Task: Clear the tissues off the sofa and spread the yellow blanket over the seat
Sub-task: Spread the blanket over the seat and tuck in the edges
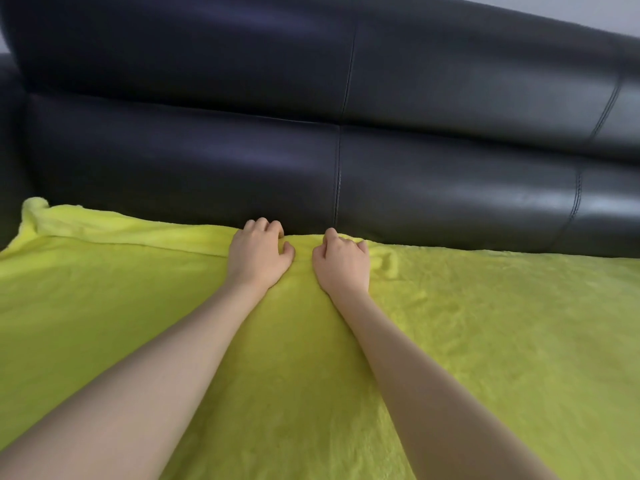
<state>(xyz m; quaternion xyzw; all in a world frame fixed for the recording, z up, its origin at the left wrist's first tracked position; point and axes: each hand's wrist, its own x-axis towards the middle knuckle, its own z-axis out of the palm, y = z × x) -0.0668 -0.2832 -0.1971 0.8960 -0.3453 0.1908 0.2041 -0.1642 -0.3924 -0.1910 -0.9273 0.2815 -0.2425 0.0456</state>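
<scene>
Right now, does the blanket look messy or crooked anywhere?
A bit. The yellow blanket covers the seat, but its far left corner is bunched into a rolled fold against the black backrest. Small wrinkles sit beside the right hand. Both hands, left hand too, grip its back edge.

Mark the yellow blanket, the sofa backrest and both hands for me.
yellow blanket (485, 341): head view, flat stretch right of the arms.
sofa backrest (173, 161): head view, lower black leather cushion.
left hand (258, 252): head view, back of the hand.
right hand (343, 263): head view, back of the hand.
</scene>
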